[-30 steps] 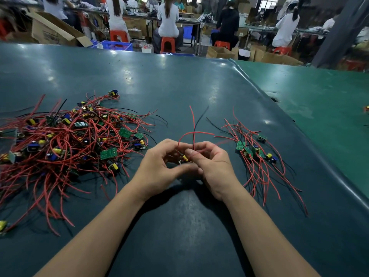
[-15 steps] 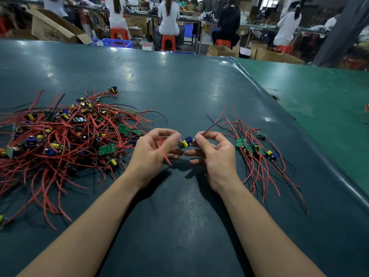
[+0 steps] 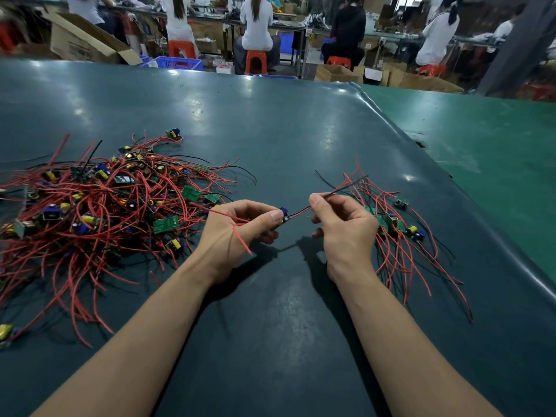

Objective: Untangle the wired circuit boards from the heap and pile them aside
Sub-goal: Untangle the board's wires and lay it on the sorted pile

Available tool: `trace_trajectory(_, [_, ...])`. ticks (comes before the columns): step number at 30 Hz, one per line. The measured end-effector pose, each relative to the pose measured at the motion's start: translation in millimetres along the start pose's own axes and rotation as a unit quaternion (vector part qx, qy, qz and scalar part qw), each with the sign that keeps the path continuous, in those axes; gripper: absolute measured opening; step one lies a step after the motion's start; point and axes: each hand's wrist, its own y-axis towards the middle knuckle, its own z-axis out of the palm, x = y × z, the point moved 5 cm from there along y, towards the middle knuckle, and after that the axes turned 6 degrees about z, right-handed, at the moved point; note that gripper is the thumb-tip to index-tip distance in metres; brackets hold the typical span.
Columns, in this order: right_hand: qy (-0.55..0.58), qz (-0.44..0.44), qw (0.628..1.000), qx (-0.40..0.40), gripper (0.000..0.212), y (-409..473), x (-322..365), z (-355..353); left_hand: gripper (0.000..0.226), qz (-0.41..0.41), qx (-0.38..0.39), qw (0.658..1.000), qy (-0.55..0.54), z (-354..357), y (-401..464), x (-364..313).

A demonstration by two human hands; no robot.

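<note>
Now: one board held between both hands, heap to the left, sorted pile to the right

Left hand (image 3: 240, 233) curled round a small circuit board (image 3: 282, 217); thumb pressed on its top, fingers beneath. Only a blue component and a sliver of the board show past the thumb. One red lead (image 3: 239, 233) runs from the board back across the left palm and hangs off below the wrist side.

Right hand (image 3: 343, 224) pinches the board's other wires (image 3: 340, 189), red and black together, between thumb and forefinger. Wires stretched nearly straight from the board up to the pinch, free ends pointing away to the far right. Remaining right fingers loosely curled. Both hands raised just above the table (image 3: 285, 130), well apart from each other except through the wire.

Heap (image 3: 99, 206) on the left: dense tangle of red and black leads, green boards, yellow and blue parts, just beside the left hand.

Sorted pile (image 3: 397, 233) on the right: a few boards, leads fanned toward the near edge, partly behind the right hand.

Background: seated people at benches on orange stools (image 3: 255, 61), cardboard boxes (image 3: 84, 40), blue crate (image 3: 177, 63)
</note>
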Motion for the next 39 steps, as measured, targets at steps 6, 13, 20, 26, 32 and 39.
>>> trace_trajectory(6, [0.012, 0.026, 0.999, -0.040, 0.023, 4.7, -4.0, -5.5, 0.003, 0.004, 0.016, 1.000, 0.004, 1.0, -0.3, 0.0])
trace_trajectory(13, [0.049, 0.066, 0.996, 0.024, 0.030, 8.4, -2.8, -6.3, 0.025, 0.000, 0.022, 0.999, 0.026, -0.9, -0.7, 0.7])
trace_trajectory(20, [0.039, 0.070, 0.994, 0.074, 0.024, 6.6, -5.5, -3.1, 0.026, 0.012, 0.010, 1.000, -0.002, -1.8, 0.3, 1.6])
trace_trajectory(26, [0.016, 0.064, 0.996, 0.057, 0.020, 6.2, -8.5, -3.3, 0.024, 0.013, 0.011, 1.000, -0.005, -1.5, 0.2, 2.2])
trace_trajectory(32, [-0.004, 0.046, 0.996, 0.070, 0.019, 2.6, -7.0, 1.6, 0.011, 0.022, -0.058, 0.998, -0.031, -7.5, 2.9, 4.1])
trace_trajectory(39, [0.040, 0.073, 0.992, 0.097, 0.017, 1.8, -4.6, 3.7, 0.018, 0.017, -0.047, 0.998, -0.035, -9.0, 3.6, 4.3])
